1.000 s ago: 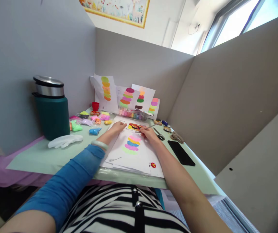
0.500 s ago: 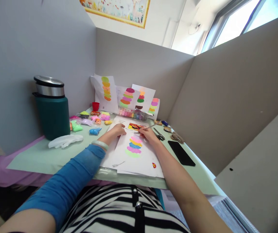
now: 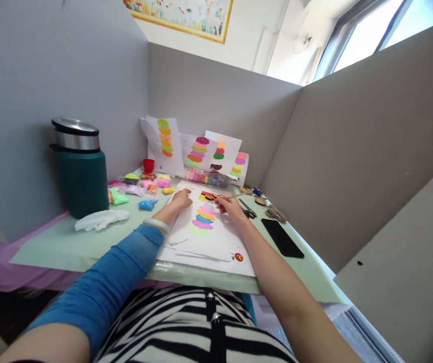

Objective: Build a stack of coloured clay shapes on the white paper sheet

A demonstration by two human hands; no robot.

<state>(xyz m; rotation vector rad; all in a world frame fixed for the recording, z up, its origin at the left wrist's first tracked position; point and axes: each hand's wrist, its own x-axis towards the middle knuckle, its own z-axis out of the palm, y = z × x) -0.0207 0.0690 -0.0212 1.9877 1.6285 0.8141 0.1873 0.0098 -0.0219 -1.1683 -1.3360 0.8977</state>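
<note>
My right hand (image 3: 228,206) is closed around a thin grey stick-like tool (image 3: 244,193); its exact kind is too small to make out. The tool slants up to the right, and its lower end lies near a red and yellow printed picture (image 3: 208,196). At the upper left of a white sheet of paper (image 3: 216,244), my left hand (image 3: 180,200) has its thumb and fingers on the sheet's edge. On that sheet is a stack of pink, yellow, blue, purple and pale green patches (image 3: 203,220). Other white paper lies underneath.
A green flask (image 3: 82,181) and a white glove-like item (image 3: 102,220) stand left. Several coloured clay packets (image 3: 135,190) lie near a red cup (image 3: 149,165). Painted sheets (image 3: 169,146) lean at the back. Right are scissors (image 3: 249,209) and a black phone (image 3: 282,238).
The sheet with the coloured patches has shifted left and away from me, turning slightly. My left hand has moved a little left; my right hand stays near the printed picture with the tool.
</note>
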